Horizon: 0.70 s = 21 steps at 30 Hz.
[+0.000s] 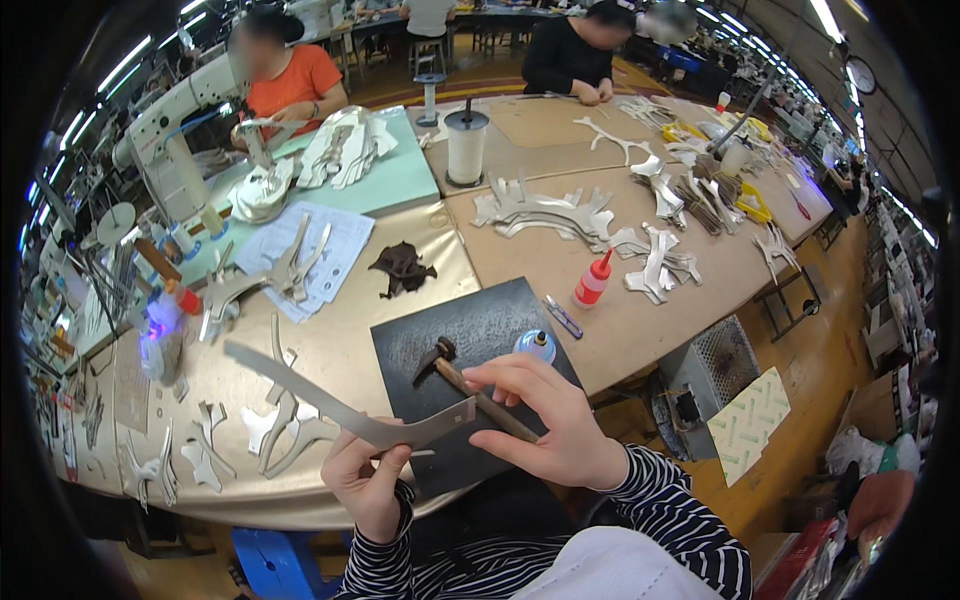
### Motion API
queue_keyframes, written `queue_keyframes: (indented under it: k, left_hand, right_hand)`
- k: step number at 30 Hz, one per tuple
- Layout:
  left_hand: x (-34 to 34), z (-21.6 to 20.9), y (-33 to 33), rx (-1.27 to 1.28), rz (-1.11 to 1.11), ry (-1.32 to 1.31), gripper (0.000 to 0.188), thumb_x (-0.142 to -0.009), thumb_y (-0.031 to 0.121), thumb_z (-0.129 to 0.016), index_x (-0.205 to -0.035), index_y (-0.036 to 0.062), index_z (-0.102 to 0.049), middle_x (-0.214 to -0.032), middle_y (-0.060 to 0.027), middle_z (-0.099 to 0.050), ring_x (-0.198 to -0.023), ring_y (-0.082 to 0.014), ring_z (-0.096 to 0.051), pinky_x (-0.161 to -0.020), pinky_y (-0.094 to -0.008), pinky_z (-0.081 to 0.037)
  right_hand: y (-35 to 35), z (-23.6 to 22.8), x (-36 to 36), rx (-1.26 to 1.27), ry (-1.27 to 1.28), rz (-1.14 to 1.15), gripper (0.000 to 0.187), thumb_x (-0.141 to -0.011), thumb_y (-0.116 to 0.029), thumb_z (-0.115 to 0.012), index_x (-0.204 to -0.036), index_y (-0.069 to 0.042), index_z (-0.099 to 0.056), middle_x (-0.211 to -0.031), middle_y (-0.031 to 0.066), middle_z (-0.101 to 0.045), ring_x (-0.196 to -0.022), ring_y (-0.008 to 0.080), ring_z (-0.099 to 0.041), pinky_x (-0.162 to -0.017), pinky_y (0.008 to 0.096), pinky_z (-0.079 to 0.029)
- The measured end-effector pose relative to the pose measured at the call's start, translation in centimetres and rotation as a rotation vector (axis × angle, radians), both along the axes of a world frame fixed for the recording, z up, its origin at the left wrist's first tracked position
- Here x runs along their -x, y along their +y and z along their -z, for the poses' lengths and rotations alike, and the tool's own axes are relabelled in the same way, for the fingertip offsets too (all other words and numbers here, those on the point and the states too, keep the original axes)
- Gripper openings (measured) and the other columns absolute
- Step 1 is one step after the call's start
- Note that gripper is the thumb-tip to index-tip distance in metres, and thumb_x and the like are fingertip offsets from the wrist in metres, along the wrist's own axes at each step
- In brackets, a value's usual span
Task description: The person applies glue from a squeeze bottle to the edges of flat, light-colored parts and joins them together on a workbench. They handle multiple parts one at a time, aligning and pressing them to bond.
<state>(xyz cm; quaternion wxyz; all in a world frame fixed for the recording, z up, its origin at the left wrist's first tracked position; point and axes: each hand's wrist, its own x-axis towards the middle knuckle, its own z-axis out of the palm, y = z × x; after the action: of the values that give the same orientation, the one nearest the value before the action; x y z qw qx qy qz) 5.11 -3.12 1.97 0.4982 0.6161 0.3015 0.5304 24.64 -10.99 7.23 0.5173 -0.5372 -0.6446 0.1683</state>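
Observation:
My left hand (368,478) pinches a long curved grey strip (310,392), leather-like, between thumb and fingers. The strip's wider end points at my right hand (550,425), whose thumb and fingers are spread with nothing between them. Under that hand, a hammer (450,372) with a wooden handle and dark head lies on a black textured board (408,335). The right hand partly hides its handle. Just beyond my right fingers stands a bottle with a blue-white body (535,346). A smaller light piece (420,453) shows below the strip, near my left fingertips.
Right of the board are a thread snipper (563,316) and a red-capped glue bottle (594,278). Cut grey pieces (262,430) lie at left; silvery stacks (545,212) farther back. A thread cone (466,148) stands beyond. Two people work across the tables, one by a sewing machine (175,130).

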Motion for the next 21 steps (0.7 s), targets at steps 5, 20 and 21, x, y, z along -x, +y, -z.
queue_keyframes:
  k: [5,20,21]
  left_hand:
    - [-1.4,-0.7,0.4,-0.186,0.113,0.166,0.012,-0.076,0.002,-0.069,-0.077,-0.0060,-0.060,-0.076,-0.0119,-0.057,-0.080,-0.0265,-0.051,-0.076,-0.0352,-0.040]
    - [0.1,10.4,1.9,0.193,0.063,0.500,0.035,-0.094,0.007,-0.052,-0.127,-0.0043,-0.050,-0.103,-0.0133,-0.060,-0.098,-0.0225,-0.057,-0.091,-0.0339,-0.042]
    - [0.2,11.5,1.5,0.125,0.053,0.518,0.034,-0.094,0.007,-0.053,-0.126,-0.0037,-0.051,-0.102,-0.0134,-0.060,-0.097,-0.0239,-0.056,-0.091,-0.0348,-0.042]
  right_hand:
    - [1.2,-1.7,-1.2,-0.206,-0.453,-0.028,0.031,-0.074,-0.015,-0.078,-0.101,-0.004,-0.066,-0.089,0.0058,-0.064,-0.085,0.0221,-0.059,-0.073,0.0323,-0.046]
    - [8.4,-8.2,-18.8,0.016,-0.241,0.483,0.018,-0.092,-0.011,-0.060,-0.100,0.003,-0.067,-0.078,-0.0018,-0.061,-0.070,0.0036,-0.052,-0.060,0.0194,-0.040]
    - [9.2,-7.8,-19.9,0.048,-0.163,0.435,0.019,-0.092,-0.012,-0.061,-0.101,0.003,-0.067,-0.079,-0.0015,-0.062,-0.071,0.0035,-0.052,-0.060,0.0191,-0.041]
